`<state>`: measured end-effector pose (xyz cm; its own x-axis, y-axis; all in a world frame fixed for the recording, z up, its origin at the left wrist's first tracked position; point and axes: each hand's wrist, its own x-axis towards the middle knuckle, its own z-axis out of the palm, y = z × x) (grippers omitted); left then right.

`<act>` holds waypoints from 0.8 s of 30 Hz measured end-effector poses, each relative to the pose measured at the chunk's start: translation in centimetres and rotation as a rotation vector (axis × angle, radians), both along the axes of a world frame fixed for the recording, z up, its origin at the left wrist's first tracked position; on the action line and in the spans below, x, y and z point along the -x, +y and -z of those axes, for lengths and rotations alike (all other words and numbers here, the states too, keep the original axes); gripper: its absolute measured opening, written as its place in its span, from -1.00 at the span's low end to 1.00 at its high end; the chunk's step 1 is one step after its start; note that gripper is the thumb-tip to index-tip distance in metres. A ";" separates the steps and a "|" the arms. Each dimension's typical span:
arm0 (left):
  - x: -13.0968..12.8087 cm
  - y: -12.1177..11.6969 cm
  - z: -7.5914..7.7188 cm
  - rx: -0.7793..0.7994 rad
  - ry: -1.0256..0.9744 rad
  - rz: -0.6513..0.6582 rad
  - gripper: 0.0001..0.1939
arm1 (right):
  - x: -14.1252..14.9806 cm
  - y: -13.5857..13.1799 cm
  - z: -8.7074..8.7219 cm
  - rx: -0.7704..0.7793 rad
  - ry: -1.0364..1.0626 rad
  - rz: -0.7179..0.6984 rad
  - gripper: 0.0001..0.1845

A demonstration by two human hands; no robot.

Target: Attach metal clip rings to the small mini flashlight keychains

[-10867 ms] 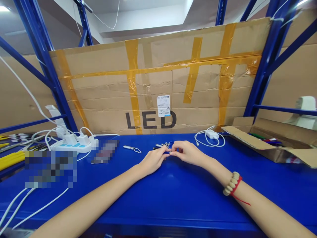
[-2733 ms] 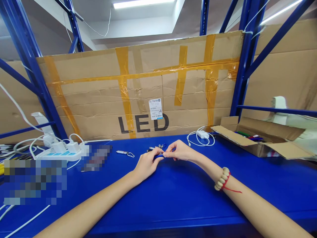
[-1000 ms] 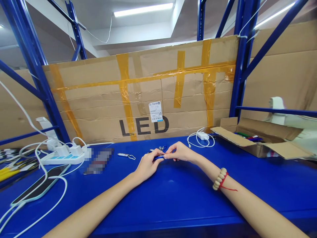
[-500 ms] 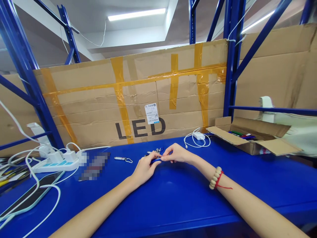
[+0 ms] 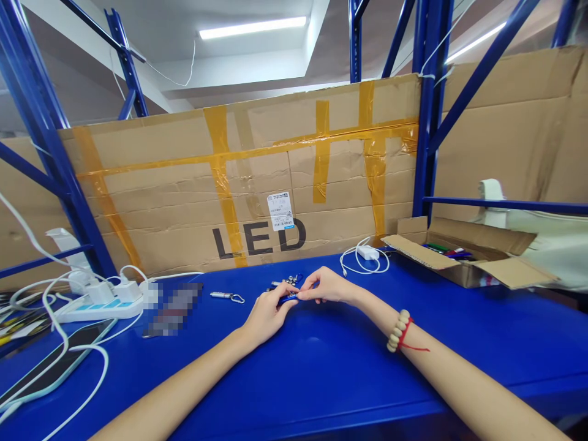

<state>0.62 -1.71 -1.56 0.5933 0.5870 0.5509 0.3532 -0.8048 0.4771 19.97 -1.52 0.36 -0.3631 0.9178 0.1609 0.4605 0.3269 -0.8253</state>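
The blue piece [image 5: 286, 299] is small, so the step likely goes best with the left hand [image 5: 266, 313] held steady and the right hand [image 5: 327, 285] making only fine moves. The left thumb and fingers pinch the piece — between the hands, just in front of the metal bits [image 5: 290, 282]. The right fingertips close on its right end — exactly which part is hidden.

Cardboard [image 5: 174, 208]: standing along the back of the bench [image 5: 349, 367], banded with orange tape [image 5: 225, 184].
Paper label [image 5: 280, 211]: stuck near the printed LED [image 5: 257, 237].
Power strip [image 5: 98, 313]: white, at left, filled with plugs [image 5: 128, 290].
Phone [image 5: 85, 334]: lying flat, crossed by white cables [image 5: 106, 358].
Adapter [image 5: 368, 252]: white, with a looped cord [image 5: 388, 263].
Box [image 5: 468, 274]: open at right, coloured items [image 5: 437, 248] inside.
Frame [image 5: 422, 153]: blue, at both sides.
Ceiling light [image 5: 252, 27]: lit.
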 end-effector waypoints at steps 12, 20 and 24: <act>0.0 0.2 0.2 -0.001 0.011 -0.003 -0.85 | 0.1 -0.4 -0.3 0.050 0.000 0.003 -0.58; 0.0 0.1 0.1 -0.002 0.021 0.013 -0.84 | 0.0 -0.3 -0.4 0.053 0.008 -0.023 -0.59; 0.0 0.1 0.2 0.012 0.023 0.019 -0.84 | -0.1 -0.3 -0.4 0.055 0.008 -0.030 -0.58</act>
<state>0.60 -1.57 -1.74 0.6168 0.5822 0.5297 0.3491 -0.8055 0.4788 20.05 -1.77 0.74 -0.3892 0.9141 0.1138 0.4448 0.2946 -0.8458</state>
